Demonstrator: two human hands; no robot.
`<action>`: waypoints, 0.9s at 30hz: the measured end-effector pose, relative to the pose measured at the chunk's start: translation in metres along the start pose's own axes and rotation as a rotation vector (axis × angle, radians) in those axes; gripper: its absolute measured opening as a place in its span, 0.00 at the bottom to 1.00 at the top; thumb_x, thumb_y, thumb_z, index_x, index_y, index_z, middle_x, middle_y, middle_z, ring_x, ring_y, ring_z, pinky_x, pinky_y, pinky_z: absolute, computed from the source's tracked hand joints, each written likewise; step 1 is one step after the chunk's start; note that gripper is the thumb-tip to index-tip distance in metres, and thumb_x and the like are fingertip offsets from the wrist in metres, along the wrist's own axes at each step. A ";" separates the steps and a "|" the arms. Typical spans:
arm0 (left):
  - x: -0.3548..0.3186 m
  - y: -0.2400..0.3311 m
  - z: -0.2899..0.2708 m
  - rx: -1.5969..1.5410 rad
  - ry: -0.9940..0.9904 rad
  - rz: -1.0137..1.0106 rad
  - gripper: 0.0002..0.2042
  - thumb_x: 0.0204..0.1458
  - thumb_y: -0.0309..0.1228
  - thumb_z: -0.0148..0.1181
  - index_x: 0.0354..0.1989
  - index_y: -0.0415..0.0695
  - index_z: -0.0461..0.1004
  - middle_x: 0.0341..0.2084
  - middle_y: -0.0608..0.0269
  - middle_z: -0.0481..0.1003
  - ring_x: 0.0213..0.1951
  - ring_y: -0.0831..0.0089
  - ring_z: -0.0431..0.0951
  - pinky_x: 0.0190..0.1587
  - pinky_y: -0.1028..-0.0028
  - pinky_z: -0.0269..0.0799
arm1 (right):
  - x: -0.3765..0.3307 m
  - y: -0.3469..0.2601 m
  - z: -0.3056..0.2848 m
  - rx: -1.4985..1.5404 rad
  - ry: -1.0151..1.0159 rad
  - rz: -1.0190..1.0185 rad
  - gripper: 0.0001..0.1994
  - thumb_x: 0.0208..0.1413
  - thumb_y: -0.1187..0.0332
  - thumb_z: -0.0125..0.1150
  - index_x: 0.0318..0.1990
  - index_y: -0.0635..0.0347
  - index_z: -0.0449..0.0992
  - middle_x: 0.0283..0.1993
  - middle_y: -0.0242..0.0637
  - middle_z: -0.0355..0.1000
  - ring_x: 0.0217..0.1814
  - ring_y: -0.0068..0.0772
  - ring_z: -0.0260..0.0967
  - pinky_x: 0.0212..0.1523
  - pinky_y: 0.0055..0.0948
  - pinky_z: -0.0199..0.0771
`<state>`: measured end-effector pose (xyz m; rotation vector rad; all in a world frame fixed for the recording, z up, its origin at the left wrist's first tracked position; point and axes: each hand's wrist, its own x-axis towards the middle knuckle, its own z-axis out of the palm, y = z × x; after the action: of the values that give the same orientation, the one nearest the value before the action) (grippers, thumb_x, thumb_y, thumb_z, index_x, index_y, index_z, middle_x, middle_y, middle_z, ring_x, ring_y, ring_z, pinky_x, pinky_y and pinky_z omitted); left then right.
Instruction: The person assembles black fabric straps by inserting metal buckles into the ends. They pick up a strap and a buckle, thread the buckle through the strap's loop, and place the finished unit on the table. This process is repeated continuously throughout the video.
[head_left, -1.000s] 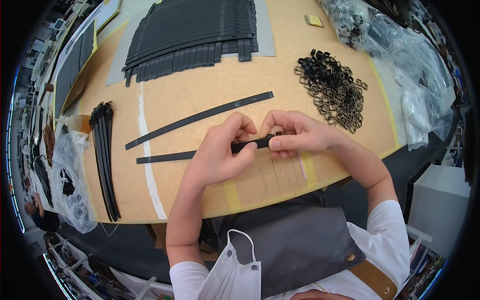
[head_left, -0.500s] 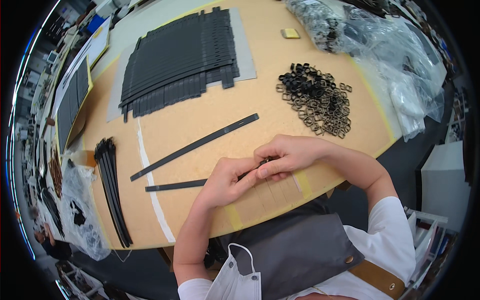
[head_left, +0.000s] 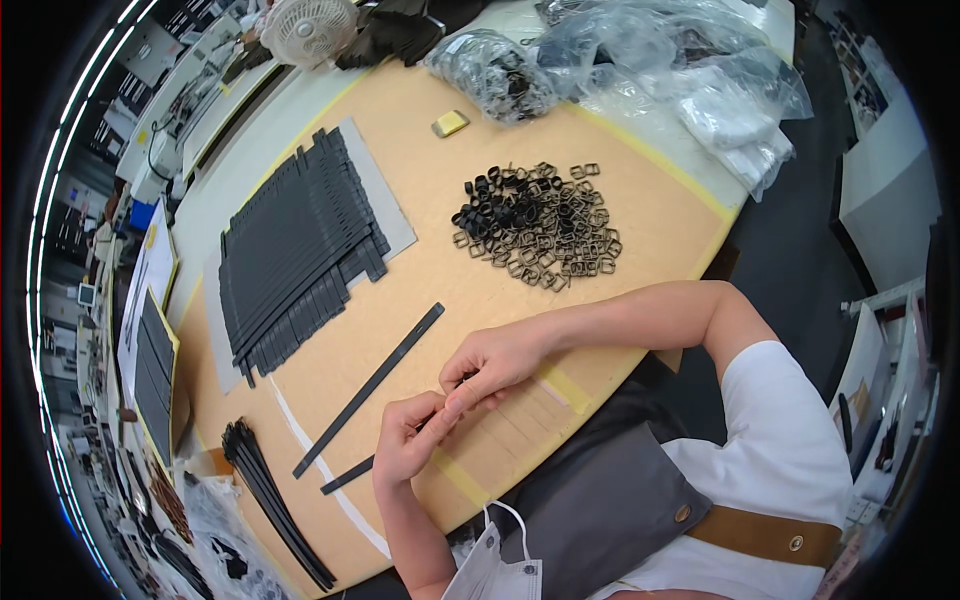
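Note:
My left hand (head_left: pixel 405 442) and my right hand (head_left: pixel 489 367) meet near the table's front edge, both pinching one end of a thin black strap (head_left: pixel 347 475) that runs out to the left of the left hand. The held end is hidden by my fingers; I cannot tell if a buckle is on it. A second, longer black strap (head_left: pixel 370 388) lies loose on the brown table (head_left: pixel 420 270) just beyond my hands. A pile of black buckles (head_left: pixel 535 225) sits further back to the right.
A wide stack of black straps (head_left: pixel 295 250) lies on a grey sheet at the back left. A bundle of straps (head_left: pixel 270 500) rests at the left front. Clear plastic bags (head_left: pixel 660 60) crowd the back right, a white fan (head_left: pixel 310 25) stands behind, and a yellow block (head_left: pixel 450 123) lies nearby.
The view has swung, so the table now appears tilted. My hands stay together on the strap end, with the fingers working closer over it.

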<state>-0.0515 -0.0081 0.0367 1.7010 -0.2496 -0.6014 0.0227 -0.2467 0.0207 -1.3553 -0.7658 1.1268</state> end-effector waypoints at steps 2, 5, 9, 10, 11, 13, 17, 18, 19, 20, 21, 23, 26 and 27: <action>0.000 -0.004 -0.003 0.013 -0.009 -0.025 0.11 0.65 0.31 0.63 0.33 0.36 0.80 0.20 0.71 0.74 0.24 0.84 0.69 0.26 0.80 0.63 | -0.002 -0.003 -0.004 -0.037 -0.024 0.040 0.16 0.69 0.53 0.61 0.38 0.58 0.80 0.28 0.25 0.73 0.29 0.16 0.68 0.30 0.23 0.67; -0.001 -0.009 -0.008 0.016 0.010 -0.052 0.09 0.65 0.31 0.64 0.37 0.36 0.80 0.22 0.71 0.75 0.24 0.84 0.70 0.27 0.80 0.63 | 0.001 0.008 0.001 -0.043 0.068 -0.094 0.13 0.66 0.59 0.59 0.36 0.60 0.79 0.27 0.28 0.73 0.28 0.18 0.67 0.30 0.27 0.68; -0.001 -0.004 -0.006 -0.004 0.158 -0.070 0.07 0.62 0.27 0.66 0.44 0.36 0.79 0.28 0.71 0.75 0.28 0.85 0.70 0.30 0.81 0.65 | 0.009 0.019 -0.007 -0.305 0.270 -0.108 0.12 0.60 0.64 0.58 0.30 0.63 0.76 0.24 0.33 0.71 0.28 0.20 0.64 0.31 0.30 0.68; -0.001 -0.003 -0.003 -0.029 0.217 -0.056 0.08 0.61 0.26 0.66 0.45 0.36 0.79 0.30 0.71 0.75 0.29 0.85 0.70 0.30 0.81 0.65 | 0.011 0.023 -0.008 -0.302 0.310 -0.127 0.12 0.59 0.64 0.58 0.29 0.64 0.75 0.23 0.33 0.71 0.27 0.20 0.63 0.31 0.30 0.67; -0.002 -0.003 -0.003 -0.022 0.247 -0.030 0.08 0.61 0.25 0.66 0.46 0.37 0.78 0.31 0.71 0.75 0.29 0.85 0.70 0.31 0.81 0.66 | 0.013 0.024 -0.010 -0.306 0.341 -0.143 0.12 0.58 0.64 0.59 0.28 0.64 0.74 0.23 0.34 0.70 0.27 0.19 0.62 0.31 0.30 0.67; -0.003 -0.008 -0.004 -0.010 0.306 0.022 0.10 0.60 0.23 0.67 0.49 0.37 0.78 0.34 0.70 0.75 0.31 0.85 0.70 0.33 0.81 0.66 | 0.014 0.028 -0.011 -0.307 0.377 -0.182 0.13 0.58 0.64 0.60 0.26 0.64 0.73 0.21 0.33 0.69 0.27 0.19 0.61 0.30 0.31 0.66; -0.014 -0.031 -0.014 0.103 0.289 0.080 0.10 0.60 0.22 0.66 0.49 0.38 0.79 0.36 0.70 0.75 0.33 0.84 0.73 0.34 0.81 0.69 | 0.011 0.022 -0.006 -0.280 0.359 -0.185 0.15 0.59 0.63 0.61 0.24 0.64 0.72 0.19 0.32 0.66 0.25 0.18 0.60 0.28 0.32 0.65; -0.018 -0.035 -0.014 0.142 0.293 0.103 0.10 0.60 0.21 0.65 0.49 0.38 0.79 0.36 0.70 0.75 0.33 0.84 0.73 0.34 0.81 0.68 | 0.011 0.022 -0.004 -0.298 0.359 -0.190 0.16 0.59 0.63 0.62 0.24 0.64 0.71 0.19 0.32 0.66 0.24 0.19 0.59 0.28 0.32 0.65; -0.022 -0.039 -0.013 0.181 0.297 0.126 0.10 0.60 0.20 0.65 0.49 0.37 0.79 0.36 0.70 0.75 0.33 0.84 0.73 0.34 0.81 0.68 | 0.011 0.023 -0.002 -0.315 0.359 -0.194 0.16 0.59 0.62 0.63 0.24 0.63 0.71 0.19 0.32 0.66 0.24 0.21 0.59 0.27 0.33 0.64; -0.026 -0.035 -0.008 0.214 0.323 0.129 0.10 0.59 0.18 0.65 0.48 0.37 0.80 0.35 0.70 0.75 0.34 0.84 0.73 0.35 0.81 0.67 | 0.010 0.024 0.000 -0.333 0.358 -0.196 0.17 0.59 0.61 0.63 0.23 0.63 0.71 0.18 0.32 0.67 0.23 0.22 0.59 0.27 0.34 0.64; -0.027 -0.036 -0.007 0.249 0.334 0.140 0.10 0.58 0.19 0.65 0.48 0.36 0.81 0.35 0.70 0.75 0.34 0.83 0.73 0.36 0.80 0.67 | 0.010 0.024 0.000 -0.396 0.358 -0.202 0.17 0.59 0.60 0.64 0.24 0.63 0.72 0.19 0.34 0.69 0.23 0.25 0.61 0.28 0.34 0.65; -0.031 -0.036 -0.006 0.317 0.365 0.158 0.10 0.57 0.19 0.65 0.47 0.36 0.81 0.34 0.68 0.76 0.34 0.81 0.74 0.37 0.79 0.68 | 0.009 0.019 0.000 -0.522 0.351 -0.213 0.17 0.60 0.59 0.66 0.27 0.62 0.75 0.21 0.37 0.73 0.23 0.29 0.65 0.29 0.34 0.68; -0.031 -0.033 0.001 0.478 0.407 0.238 0.09 0.56 0.19 0.66 0.45 0.38 0.82 0.34 0.60 0.78 0.33 0.72 0.77 0.37 0.74 0.72 | -0.002 0.004 -0.004 -0.626 0.463 -0.217 0.14 0.61 0.57 0.67 0.34 0.61 0.80 0.28 0.42 0.79 0.28 0.37 0.75 0.33 0.34 0.74; -0.030 -0.032 0.004 0.522 0.421 0.242 0.09 0.56 0.19 0.66 0.45 0.37 0.82 0.34 0.60 0.77 0.34 0.71 0.76 0.38 0.73 0.71 | -0.004 0.000 -0.015 -0.649 0.534 -0.215 0.13 0.62 0.59 0.66 0.37 0.61 0.81 0.30 0.43 0.80 0.31 0.37 0.78 0.35 0.34 0.76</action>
<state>-0.0840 0.0102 0.0132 2.2082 -0.3209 0.0198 0.0353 -0.2555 0.0197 -1.9463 -0.8797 0.3038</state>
